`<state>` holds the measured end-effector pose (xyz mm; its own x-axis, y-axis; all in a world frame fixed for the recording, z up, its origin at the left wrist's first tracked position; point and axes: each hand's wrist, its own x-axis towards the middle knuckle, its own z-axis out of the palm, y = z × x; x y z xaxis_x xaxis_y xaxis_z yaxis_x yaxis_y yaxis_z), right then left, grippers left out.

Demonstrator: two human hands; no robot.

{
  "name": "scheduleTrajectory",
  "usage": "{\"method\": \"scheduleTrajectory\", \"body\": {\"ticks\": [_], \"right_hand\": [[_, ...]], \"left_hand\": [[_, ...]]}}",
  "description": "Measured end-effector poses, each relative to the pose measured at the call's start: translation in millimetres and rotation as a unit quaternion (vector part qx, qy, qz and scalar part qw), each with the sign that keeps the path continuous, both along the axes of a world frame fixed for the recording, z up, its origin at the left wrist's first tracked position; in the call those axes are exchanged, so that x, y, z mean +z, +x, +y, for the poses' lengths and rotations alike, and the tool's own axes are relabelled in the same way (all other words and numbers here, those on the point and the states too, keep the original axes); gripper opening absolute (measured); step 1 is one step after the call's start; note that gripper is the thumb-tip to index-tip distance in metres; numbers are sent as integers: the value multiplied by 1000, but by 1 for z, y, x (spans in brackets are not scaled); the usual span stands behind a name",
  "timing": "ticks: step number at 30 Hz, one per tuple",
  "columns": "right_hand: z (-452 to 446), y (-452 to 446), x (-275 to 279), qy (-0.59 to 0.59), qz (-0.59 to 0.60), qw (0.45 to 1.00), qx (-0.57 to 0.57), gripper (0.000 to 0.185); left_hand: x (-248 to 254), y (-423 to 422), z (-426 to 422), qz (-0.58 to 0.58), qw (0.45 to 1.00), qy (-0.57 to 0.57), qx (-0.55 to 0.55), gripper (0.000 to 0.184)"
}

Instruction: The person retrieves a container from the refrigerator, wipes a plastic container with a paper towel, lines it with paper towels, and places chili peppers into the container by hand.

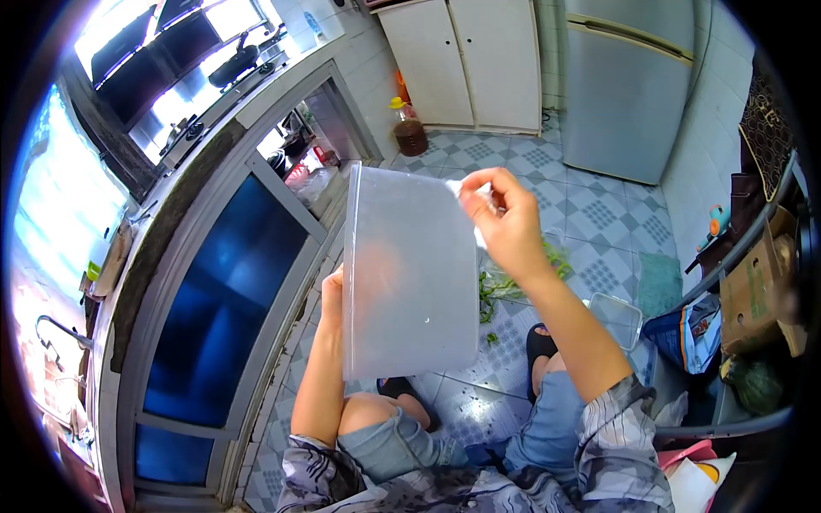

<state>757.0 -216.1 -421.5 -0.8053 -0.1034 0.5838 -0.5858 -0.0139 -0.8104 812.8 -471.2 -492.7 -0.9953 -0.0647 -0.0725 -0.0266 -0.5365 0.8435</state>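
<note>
A translucent plastic container (pixel 415 274) is held up in front of me, one broad side facing the camera. My left hand (pixel 332 297) grips it at the left edge; some of its fingers show blurred through the plastic. At the top right corner, my right hand (pixel 506 218) pinches a white tissue (pixel 481 232) against the container's edge. Leafy greens (pixel 492 291) lie on the floor behind the container, which partly hides them. A clear plastic lid or shallow box (pixel 617 320) rests on the floor to the right.
Left runs a counter (pixel 248 111) with a stove and pan (pixel 233 68) above blue cabinet doors (pixel 222 303). Ahead stand a jug of brown liquid (pixel 410 135), a white cupboard (pixel 466 68) and a fridge (pixel 629 103). A rack with a cardboard box (pixel 753 291) stands right.
</note>
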Motion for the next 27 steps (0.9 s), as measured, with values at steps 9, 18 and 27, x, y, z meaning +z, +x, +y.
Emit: {"method": "scheduleTrajectory", "body": {"ticks": [9,18,27], "right_hand": [[-27,-5,-36,-301,-360,866,173,15],[-53,25,-89,-218,-538,801,150,19],[-30,46,-167,-22,-612,747,258,22]], "left_hand": [[-4,-2,2,10,1000,-7,7,42],[-17,-1,-10,-16,998,-17,61,41],[-54,-9,-65,-47,976,110,184,30]]}}
